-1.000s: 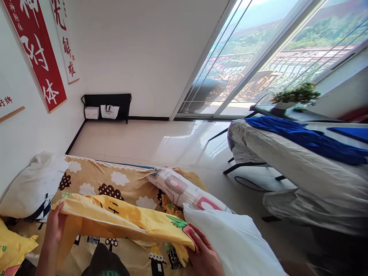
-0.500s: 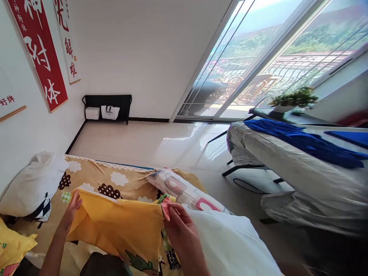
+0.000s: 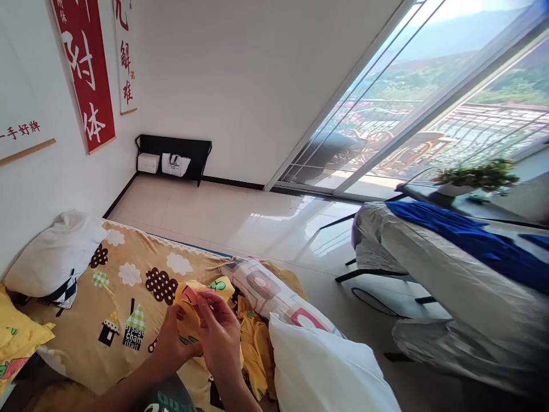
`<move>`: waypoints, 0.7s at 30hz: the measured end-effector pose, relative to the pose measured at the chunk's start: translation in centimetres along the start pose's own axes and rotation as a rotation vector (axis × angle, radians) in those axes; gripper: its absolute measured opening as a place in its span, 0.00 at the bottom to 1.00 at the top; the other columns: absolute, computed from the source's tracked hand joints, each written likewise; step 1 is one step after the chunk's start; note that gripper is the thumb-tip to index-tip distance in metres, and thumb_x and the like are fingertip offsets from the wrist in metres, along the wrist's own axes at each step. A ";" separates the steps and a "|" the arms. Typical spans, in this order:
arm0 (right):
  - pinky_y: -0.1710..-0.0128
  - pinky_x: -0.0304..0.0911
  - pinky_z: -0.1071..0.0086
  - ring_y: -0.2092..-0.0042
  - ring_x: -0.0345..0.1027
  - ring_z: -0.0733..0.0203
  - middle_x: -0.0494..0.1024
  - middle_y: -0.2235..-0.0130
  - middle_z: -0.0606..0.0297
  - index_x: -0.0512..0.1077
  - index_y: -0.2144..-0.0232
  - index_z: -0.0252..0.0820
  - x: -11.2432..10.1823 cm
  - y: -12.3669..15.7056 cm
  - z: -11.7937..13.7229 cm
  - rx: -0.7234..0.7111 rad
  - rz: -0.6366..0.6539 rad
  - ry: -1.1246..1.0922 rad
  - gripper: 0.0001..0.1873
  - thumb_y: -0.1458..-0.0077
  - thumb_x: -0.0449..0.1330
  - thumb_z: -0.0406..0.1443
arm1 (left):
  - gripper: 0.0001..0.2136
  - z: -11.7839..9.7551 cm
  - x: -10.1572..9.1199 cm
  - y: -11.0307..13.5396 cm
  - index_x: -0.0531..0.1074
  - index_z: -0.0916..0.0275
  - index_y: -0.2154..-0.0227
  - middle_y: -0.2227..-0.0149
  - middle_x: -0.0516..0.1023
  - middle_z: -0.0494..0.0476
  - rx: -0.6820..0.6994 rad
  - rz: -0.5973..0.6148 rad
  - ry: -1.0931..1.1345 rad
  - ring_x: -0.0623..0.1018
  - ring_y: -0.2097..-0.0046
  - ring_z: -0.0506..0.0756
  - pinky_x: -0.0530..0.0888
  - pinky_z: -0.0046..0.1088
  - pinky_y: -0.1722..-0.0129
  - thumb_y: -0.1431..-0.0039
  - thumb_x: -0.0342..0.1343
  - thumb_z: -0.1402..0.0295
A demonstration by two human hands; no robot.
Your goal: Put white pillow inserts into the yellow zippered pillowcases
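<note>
My left hand (image 3: 175, 337) and right hand (image 3: 219, 327) pinch yellow cloth (image 3: 187, 327) I judge light, limp, best held by its edges.

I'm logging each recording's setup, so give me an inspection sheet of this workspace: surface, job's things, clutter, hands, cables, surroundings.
Surface: brown patterned sheet, wrinkled.
Job's things: yellow cloth with pink and green print, bunched up.
Clutter: white pillow and patterned cushion at right, crumpled yellow fabric nearby; second white pillow and yellow cushion at left.
Hands: left hand and right hand both grip the cloth, close together.
Cables: nothing seen for certain; dark loop unclear.
Surroundings: red scroll, black rack with white bag, glass door, potted plant.
</note>
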State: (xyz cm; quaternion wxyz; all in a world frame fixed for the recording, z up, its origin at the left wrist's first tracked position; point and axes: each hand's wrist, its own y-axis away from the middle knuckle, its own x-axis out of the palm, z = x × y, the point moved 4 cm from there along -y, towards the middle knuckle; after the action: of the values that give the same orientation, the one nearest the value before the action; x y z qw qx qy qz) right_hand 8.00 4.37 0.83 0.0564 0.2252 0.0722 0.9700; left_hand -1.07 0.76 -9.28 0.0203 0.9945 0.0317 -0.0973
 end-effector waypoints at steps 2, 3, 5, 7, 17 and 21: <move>0.65 0.70 0.69 0.65 0.72 0.59 0.79 0.68 0.63 0.77 0.71 0.43 0.5 0.6 -0.3 0.014 0.029 0.004 0.20 0.62 0.74 0.49 | 0.29 -0.8 -0.2 -0.3 0.63 0.60 0.47 0.50 0.67 0.65 0.062 -0.131 0.002 0.69 0.49 0.62 0.68 0.40 0.50 0.52 0.64 0.64; 0.65 0.70 0.69 0.65 0.72 0.59 0.79 0.69 0.64 0.77 0.72 0.43 0.7 0.7 -0.4 0.019 0.046 0.000 0.20 0.62 0.74 0.49 | 0.27 -1.0 -0.5 -0.5 0.62 0.60 0.46 0.49 0.67 0.66 0.085 -0.208 -0.005 0.69 0.48 0.62 0.68 0.40 0.49 0.50 0.63 0.64; 0.64 0.69 0.70 0.65 0.71 0.61 0.78 0.69 0.65 0.77 0.72 0.43 0.7 0.7 -0.4 0.026 0.079 -0.008 0.19 0.63 0.75 0.47 | 0.21 -1.2 -1.6 -1.2 0.63 0.60 0.50 0.51 0.67 0.66 0.108 -0.347 -0.044 0.69 0.49 0.62 0.68 0.40 0.50 0.47 0.59 0.64; 0.62 0.69 0.71 0.65 0.71 0.62 0.78 0.69 0.66 0.78 0.72 0.43 0.1 0.2 0.0 0.022 0.078 -0.018 0.18 0.63 0.75 0.47 | 0.12 -0.5 -3.2 -2.2 0.66 0.60 0.59 0.57 0.70 0.63 0.092 -0.423 -0.102 0.70 0.54 0.60 0.68 0.38 0.53 0.45 0.56 0.64; 0.60 0.72 0.69 0.64 0.74 0.60 0.79 0.68 0.66 0.78 0.70 0.46 -10.7 -4.4 0.1 0.007 -0.135 0.039 0.20 0.65 0.76 0.46 | 0.20 5.5 -14.2 -1.4 0.75 0.62 0.72 0.72 0.77 0.57 -0.084 -0.378 -0.074 0.74 0.69 0.56 0.69 0.28 0.68 0.47 0.55 0.48; 0.56 0.71 0.64 0.54 0.75 0.52 0.81 0.58 0.58 0.77 0.57 0.45 -12.2 -4.8 -1.9 0.105 -0.057 0.253 0.32 0.65 0.75 0.48 | 0.19 1.7 -14.9 -0.3 0.72 0.63 0.75 0.77 0.71 0.52 -0.075 -0.341 -0.024 0.69 0.72 0.52 0.65 0.25 0.71 0.45 0.56 0.50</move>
State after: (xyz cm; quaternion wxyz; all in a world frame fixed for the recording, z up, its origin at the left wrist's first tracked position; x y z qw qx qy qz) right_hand 18.44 7.11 -6.91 0.0627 0.1014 0.1359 0.9835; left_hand -16.03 0.10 -8.03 0.0409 0.9720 0.2035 -0.1101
